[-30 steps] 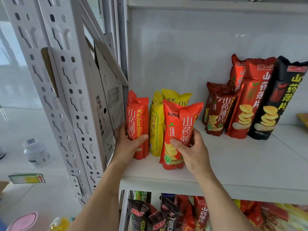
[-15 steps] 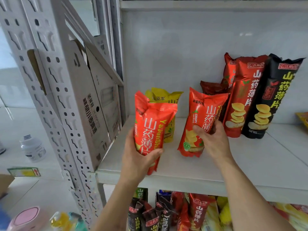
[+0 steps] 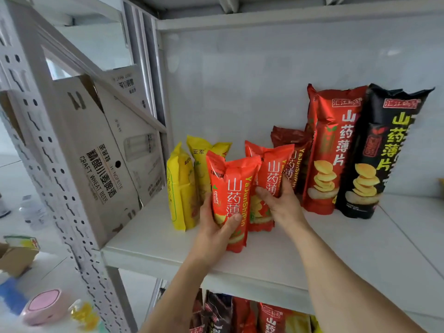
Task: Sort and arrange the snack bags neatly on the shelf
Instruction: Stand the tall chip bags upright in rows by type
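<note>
While the left hand (image 3: 217, 227) grips 1 orange bag (image 3: 231, 200) upright on the shelf (image 3: 336, 255), the right hand (image 3: 280, 203) clasps a 2nd orange bag (image 3: 270, 179) behind, probably lining them up between the yellow bags (image 3: 180, 188) and the tall ones.

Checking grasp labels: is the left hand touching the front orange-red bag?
Touching. The head view shows the left hand wrapped around the front orange-red bag, thumb across its face.
</note>
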The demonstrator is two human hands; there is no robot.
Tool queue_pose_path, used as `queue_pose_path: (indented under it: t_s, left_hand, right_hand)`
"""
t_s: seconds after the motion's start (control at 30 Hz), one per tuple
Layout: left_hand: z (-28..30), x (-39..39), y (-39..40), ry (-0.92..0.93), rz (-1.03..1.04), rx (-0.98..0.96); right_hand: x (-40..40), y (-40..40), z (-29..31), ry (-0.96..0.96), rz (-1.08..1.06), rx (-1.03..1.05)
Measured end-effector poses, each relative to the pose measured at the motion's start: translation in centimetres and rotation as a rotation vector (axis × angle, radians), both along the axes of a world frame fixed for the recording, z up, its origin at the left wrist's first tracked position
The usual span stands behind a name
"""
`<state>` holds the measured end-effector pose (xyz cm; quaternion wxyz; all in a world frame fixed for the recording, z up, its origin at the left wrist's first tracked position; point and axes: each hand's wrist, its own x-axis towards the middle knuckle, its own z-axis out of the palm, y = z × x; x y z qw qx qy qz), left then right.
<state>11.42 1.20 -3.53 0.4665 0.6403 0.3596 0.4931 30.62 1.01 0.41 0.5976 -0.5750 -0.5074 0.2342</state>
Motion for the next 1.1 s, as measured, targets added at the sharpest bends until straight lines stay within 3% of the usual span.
queue_pose_path:
  t_s: [0.33,0.7,1.1]
  left_hand:
    - [-0.2,0.6,0.5,0.001,-0.112,-0.159]
    - [-0.4,2.0,1.3,0.181,-0.149,-0.085]
    - [0.0,5.4,3.9,0.246,-0.192,-0.100]
  right_hand:
    - [-0.8,0.4,-0.7,0.138,0.127,0.014]
    - [0.1,-3.2,-3.2,0.120,0.319,-0.006]
    - [2.0,-1.2,-3.4,0.061,0.230,-0.160]
